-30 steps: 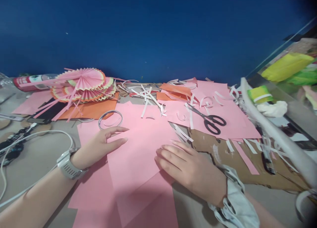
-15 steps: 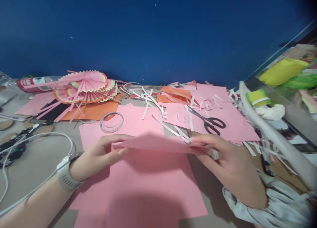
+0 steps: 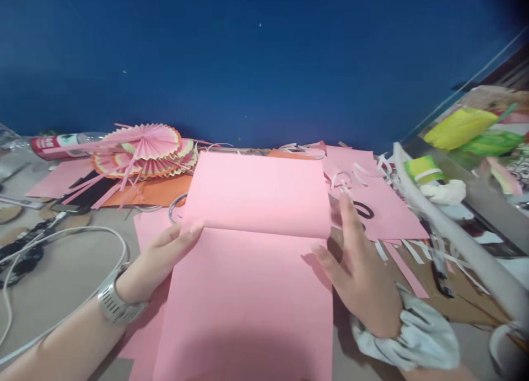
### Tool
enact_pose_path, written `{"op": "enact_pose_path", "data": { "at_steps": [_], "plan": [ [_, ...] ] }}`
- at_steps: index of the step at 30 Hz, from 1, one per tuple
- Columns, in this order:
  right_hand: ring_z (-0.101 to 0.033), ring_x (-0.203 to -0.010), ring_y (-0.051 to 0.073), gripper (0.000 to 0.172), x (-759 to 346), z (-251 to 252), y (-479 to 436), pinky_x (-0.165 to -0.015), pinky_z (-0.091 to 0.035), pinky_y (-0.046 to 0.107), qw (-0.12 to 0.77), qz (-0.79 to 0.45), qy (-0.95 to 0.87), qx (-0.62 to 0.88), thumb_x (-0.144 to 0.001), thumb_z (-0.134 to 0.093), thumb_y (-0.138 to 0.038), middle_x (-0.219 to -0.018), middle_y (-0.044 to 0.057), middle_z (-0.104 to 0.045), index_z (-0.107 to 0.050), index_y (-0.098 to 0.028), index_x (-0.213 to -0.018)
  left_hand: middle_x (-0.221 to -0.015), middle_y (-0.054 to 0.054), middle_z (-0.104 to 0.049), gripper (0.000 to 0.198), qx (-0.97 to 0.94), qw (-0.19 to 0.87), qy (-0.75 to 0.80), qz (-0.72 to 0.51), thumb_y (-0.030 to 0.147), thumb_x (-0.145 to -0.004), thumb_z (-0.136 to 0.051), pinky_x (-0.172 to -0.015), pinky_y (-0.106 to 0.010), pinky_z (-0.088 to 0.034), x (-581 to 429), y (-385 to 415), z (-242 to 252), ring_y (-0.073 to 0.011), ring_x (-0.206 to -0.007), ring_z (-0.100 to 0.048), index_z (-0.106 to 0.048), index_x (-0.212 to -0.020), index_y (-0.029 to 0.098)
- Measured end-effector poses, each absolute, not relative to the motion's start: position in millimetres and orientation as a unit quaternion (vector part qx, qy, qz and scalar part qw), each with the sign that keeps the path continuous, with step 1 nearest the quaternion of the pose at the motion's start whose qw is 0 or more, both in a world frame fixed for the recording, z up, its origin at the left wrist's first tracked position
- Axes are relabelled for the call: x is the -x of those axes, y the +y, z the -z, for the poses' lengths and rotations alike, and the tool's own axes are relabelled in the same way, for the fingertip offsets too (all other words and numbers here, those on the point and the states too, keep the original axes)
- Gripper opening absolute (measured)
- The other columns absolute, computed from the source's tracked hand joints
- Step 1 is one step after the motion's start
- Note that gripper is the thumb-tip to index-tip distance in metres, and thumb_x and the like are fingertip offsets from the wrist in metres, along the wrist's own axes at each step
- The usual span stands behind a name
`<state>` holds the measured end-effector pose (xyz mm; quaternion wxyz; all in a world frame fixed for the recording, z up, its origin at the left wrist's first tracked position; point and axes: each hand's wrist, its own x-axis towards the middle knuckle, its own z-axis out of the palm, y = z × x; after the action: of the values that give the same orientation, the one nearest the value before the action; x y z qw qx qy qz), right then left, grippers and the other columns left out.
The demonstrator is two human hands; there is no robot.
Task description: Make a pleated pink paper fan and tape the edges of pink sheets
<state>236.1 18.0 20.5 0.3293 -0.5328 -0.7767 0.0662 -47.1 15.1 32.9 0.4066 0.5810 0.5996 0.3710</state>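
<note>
1. While the creased pink paper sheet [image 3: 248, 287] lies between hands, its left edge is overlapped by the left hand [image 3: 154, 265] thumb.
2. Pinch: can't be told.
3. Right hand [image 3: 360, 284] is spread, thumb over right edge.

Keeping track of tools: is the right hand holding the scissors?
No: the scissors lie on pink paper beyond the right hand, partly hidden by it.

Red bottle label [image 3: 53, 141], lettering [image 3: 48, 143] blurred, unreadable
</note>
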Motion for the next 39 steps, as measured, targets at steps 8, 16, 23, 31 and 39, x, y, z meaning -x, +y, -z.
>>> {"op": "enact_pose_path", "data": {
  "at_steps": [8, 16, 23, 31, 39],
  "plan": [
    [-0.056, -0.109, 0.024, 0.077, -231, -27, 21, -0.083, -0.053, 0.037, 0.444, -0.404, -0.608, 0.519, -0.081, -0.059, -0.031, -0.124, 0.010, -0.054, -0.012, -0.029, -0.142, -0.072, 0.004, -0.062, 0.060, -0.506, 0.462, 0.568, -0.456, 0.033, -0.080, -0.061, -0.047, -0.017, -0.043, 40, 8, -18, -0.0089, -0.053, -0.052, -0.030, -0.131, 0.029],
    [-0.063, -0.083, 0.020, 0.037, -250, -21, 14, -0.063, -0.054, 0.031, 0.504, -0.237, -0.617, 0.556, -0.080, -0.059, -0.032, -0.093, 0.002, -0.062, -0.042, -0.032, -0.113, -0.097, -0.002, -0.062, 0.037, -0.590, 0.380, 0.611, -0.368, 0.041, -0.080, -0.058, -0.049, -0.019, -0.045, 44, 5, -6, -0.0078, -0.053, -0.050, -0.053, -0.113, 0.026],
    [-0.062, -0.098, 0.023, 0.042, -259, -31, 17, -0.077, -0.054, 0.035, 0.234, -0.174, -0.798, 0.527, -0.079, -0.059, -0.038, -0.116, 0.002, -0.062, -0.050, -0.034, -0.120, -0.122, -0.004, -0.057, 0.053, -0.633, 0.321, 0.639, -0.295, 0.045, -0.074, -0.064, -0.070, -0.027, -0.053, 44, 5, -4, -0.0197, -0.089, -0.063, -0.050, -0.124, 0.030],
    [-0.063, -0.080, 0.022, 0.027, -260, -26, 18, -0.069, -0.050, 0.038, 0.260, -0.056, -0.805, 0.530, -0.084, -0.053, -0.037, -0.098, 0.004, -0.066, -0.055, -0.027, -0.109, -0.080, -0.002, -0.069, 0.042, -0.689, 0.217, 0.645, -0.250, 0.050, -0.074, -0.061, -0.068, -0.028, -0.051, 46, 9, -5, -0.0182, -0.066, -0.063, -0.061, -0.107, 0.023],
    [-0.051, -0.098, 0.028, 0.011, -261, -32, 16, -0.082, -0.042, 0.047, 0.351, 0.007, -0.795, 0.494, -0.080, -0.057, -0.024, -0.099, 0.008, -0.051, -0.062, -0.029, -0.089, -0.083, -0.004, -0.051, 0.015, -0.762, 0.080, 0.532, -0.360, 0.024, -0.079, -0.057, -0.072, -0.030, -0.044, 52, 7, -7, -0.0180, -0.078, -0.051, -0.064, -0.092, 0.023]
  ]
}}
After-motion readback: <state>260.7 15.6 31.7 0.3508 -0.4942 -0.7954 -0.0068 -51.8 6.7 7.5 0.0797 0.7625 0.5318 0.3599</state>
